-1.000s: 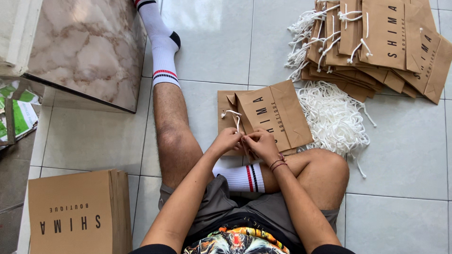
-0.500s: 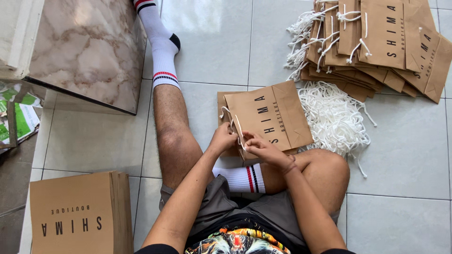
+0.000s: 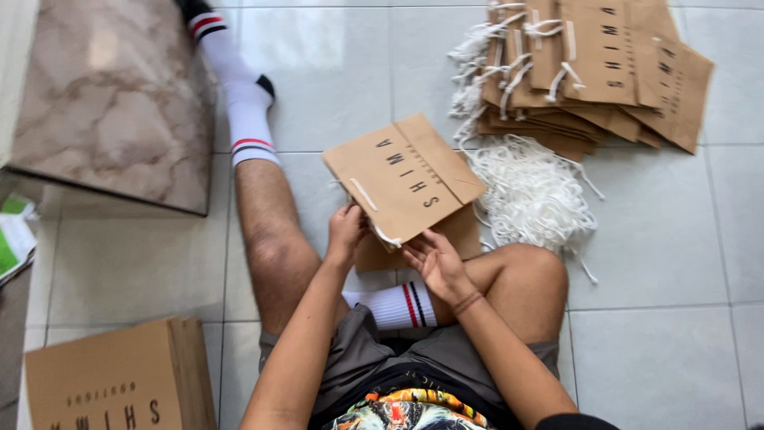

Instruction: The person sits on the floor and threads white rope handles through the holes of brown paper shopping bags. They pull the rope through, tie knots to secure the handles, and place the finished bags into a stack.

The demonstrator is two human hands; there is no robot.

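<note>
I sit on a tiled floor with a flat brown paper bag (image 3: 402, 177) lifted over my legs. My left hand (image 3: 347, 229) grips the bag's near left edge, next to its white cord handle (image 3: 364, 194). My right hand (image 3: 434, 263) is under the bag's near corner, fingers curled against a white cord end. A second brown bag (image 3: 461, 231) lies flat on the floor beneath the held one.
A stack of finished brown bags with white handles (image 3: 597, 68) lies at the far right. A heap of loose white cords (image 3: 529, 195) sits beside my right knee. A marble slab (image 3: 111, 95) stands at the left, a pile of flat bags (image 3: 111, 382) at the near left.
The top bag has been lifted and turned clockwise off the one below. My hands moved from the cord handle to the bag's near edge.
</note>
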